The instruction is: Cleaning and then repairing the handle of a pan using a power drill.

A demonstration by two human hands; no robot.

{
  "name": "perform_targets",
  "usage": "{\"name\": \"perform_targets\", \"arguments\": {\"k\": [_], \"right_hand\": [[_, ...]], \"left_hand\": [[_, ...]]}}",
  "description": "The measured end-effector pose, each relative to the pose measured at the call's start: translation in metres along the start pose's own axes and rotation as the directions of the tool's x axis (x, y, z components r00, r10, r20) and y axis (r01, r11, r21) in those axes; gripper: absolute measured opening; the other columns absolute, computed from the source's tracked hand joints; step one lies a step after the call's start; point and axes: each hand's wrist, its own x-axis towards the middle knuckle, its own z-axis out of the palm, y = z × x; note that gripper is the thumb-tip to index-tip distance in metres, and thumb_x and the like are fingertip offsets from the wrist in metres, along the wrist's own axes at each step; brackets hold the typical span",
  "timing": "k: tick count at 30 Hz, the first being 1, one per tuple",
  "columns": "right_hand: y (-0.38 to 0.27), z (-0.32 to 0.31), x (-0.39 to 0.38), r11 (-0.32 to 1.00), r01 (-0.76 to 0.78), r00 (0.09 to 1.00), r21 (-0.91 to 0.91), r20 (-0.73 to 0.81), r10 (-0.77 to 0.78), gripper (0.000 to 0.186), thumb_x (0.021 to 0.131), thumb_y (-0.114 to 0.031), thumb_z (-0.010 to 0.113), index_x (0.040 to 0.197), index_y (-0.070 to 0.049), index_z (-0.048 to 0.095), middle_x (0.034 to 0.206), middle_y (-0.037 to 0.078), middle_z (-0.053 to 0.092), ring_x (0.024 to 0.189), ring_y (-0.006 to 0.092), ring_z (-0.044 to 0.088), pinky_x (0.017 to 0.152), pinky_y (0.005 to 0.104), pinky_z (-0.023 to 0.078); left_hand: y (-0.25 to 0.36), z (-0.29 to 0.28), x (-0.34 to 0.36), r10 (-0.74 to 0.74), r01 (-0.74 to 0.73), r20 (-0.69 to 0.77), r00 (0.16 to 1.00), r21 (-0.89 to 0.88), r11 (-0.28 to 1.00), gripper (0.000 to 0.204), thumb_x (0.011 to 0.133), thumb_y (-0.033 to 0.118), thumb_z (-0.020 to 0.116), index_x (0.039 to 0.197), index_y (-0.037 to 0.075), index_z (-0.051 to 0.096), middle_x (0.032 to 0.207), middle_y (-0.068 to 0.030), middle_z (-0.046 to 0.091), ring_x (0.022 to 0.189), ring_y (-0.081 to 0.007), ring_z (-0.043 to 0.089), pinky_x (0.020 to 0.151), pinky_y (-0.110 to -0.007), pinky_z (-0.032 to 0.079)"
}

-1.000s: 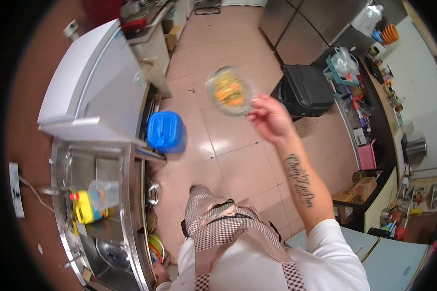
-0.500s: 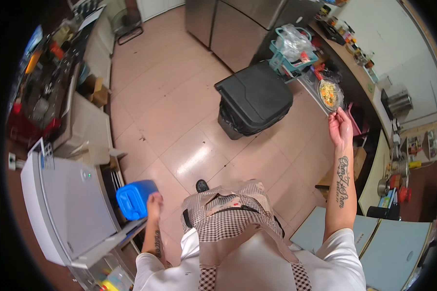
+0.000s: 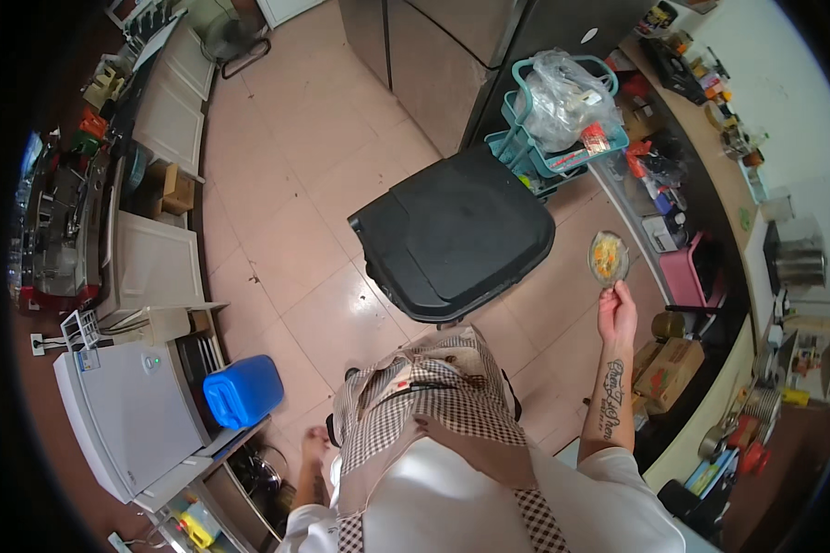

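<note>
My right hand [image 3: 617, 313] is closed on the near rim of a small round greyish dish [image 3: 597, 275]. Yellow and orange food scraps [image 3: 609, 254] lie in it. The dish is held out over the floor, to the right of a large black lidded trash bin [image 3: 456, 230] and apart from it. Down by my left side, my left hand [image 3: 315, 444] hangs beside my checked apron [image 3: 392, 442]. It touches nothing that I can see, and its fingers are too blurred to read. The bin's lid is down.
A teal basket [image 3: 572, 166] full of plastic bags stands just behind the bin, near a steel fridge [image 3: 433, 64]. Left are a blue jerrycan [image 3: 243, 392] and a white chest freezer [image 3: 124, 415]. A pink container [image 3: 692, 272] and cardboard boxes [image 3: 669, 373] line the right side.
I have come closer to the bin, which looks larger and nearer. My right hand with the dish has come lower and inward from the right-hand counter. The left hand has dropped nearer my apron.
</note>
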Motion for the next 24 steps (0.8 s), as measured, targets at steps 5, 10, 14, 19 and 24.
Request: {"name": "perform_targets", "arguments": {"k": [5, 10, 14, 19, 24], "right_hand": [[0.018, -0.037, 0.096, 0.952, -0.144, 0.987, -0.269, -0.108, 0.119, 0.007, 0.091, -0.002, 0.060, 0.099, -0.003, 0.060, 0.086, 0.004, 0.062, 0.071, 0.0110, 0.058, 0.064, 0.0245, 0.051], [0.169, -0.022, 0.186, 0.437, 0.274, 0.960, -0.857, 0.270, -0.073, 0.009, 0.082, 0.001, 0.063, 0.090, 0.000, 0.063, 0.083, 0.008, 0.064, 0.071, 0.0212, 0.062, 0.063, 0.0317, 0.051], [0.271, 0.010, 0.189, -0.323, 0.883, 0.465, -0.339, 0.722, 0.512, 0.018, 0.086, -0.010, 0.052, 0.088, -0.002, 0.068, 0.096, 0.014, 0.069, 0.089, 0.0287, 0.067, 0.078, 0.0396, 0.053], [0.335, 0.011, 0.235, -0.273, 0.896, 0.407, -0.350, 0.893, 0.191, 0.023, 0.084, -0.018, 0.056, 0.094, -0.007, 0.073, 0.099, 0.017, 0.071, 0.093, 0.0324, 0.068, 0.082, 0.0427, 0.055], [0.328, 0.034, 0.239, -0.436, 0.865, 0.500, -0.248, 0.364, 0.785, 0.024, 0.085, -0.014, 0.055, 0.098, -0.002, 0.071, 0.105, 0.016, 0.069, 0.098, 0.0303, 0.066, 0.086, 0.0406, 0.053]], "left_hand": [[0.051, 0.057, -0.087, 0.043, -0.062, 0.226, 0.973, 0.079, 0.995, 0.026, 0.085, 0.016, 0.063, 0.107, 0.002, 0.062, 0.089, -0.0058, 0.068, 0.076, -0.0152, 0.064, 0.068, -0.030, 0.052], [0.079, 0.075, -0.087, 0.115, -0.138, 0.120, 0.986, 0.200, 0.970, 0.029, 0.087, 0.020, 0.066, 0.110, 0.002, 0.061, 0.094, -0.0049, 0.068, 0.086, -0.0176, 0.066, 0.073, -0.033, 0.053], [0.158, 0.101, -0.098, -0.074, 0.071, -0.133, 0.988, -0.022, 0.997, 0.026, 0.092, 0.022, 0.063, 0.111, 0.004, 0.060, 0.094, -0.0040, 0.066, 0.087, -0.0152, 0.063, 0.073, -0.031, 0.051], [0.143, 0.106, -0.130, -0.062, 0.049, -0.132, 0.989, -0.102, 0.994, 0.028, 0.094, 0.025, 0.062, 0.113, 0.004, 0.057, 0.090, -0.0008, 0.063, 0.085, -0.0114, 0.060, 0.072, -0.026, 0.047], [0.054, 0.133, -0.204, -0.337, 0.284, -0.173, 0.925, -0.273, 0.919, 0.021, 0.092, 0.020, 0.061, 0.107, 0.005, 0.058, 0.087, -0.0014, 0.062, 0.079, -0.0114, 0.059, 0.064, -0.026, 0.047]]}}
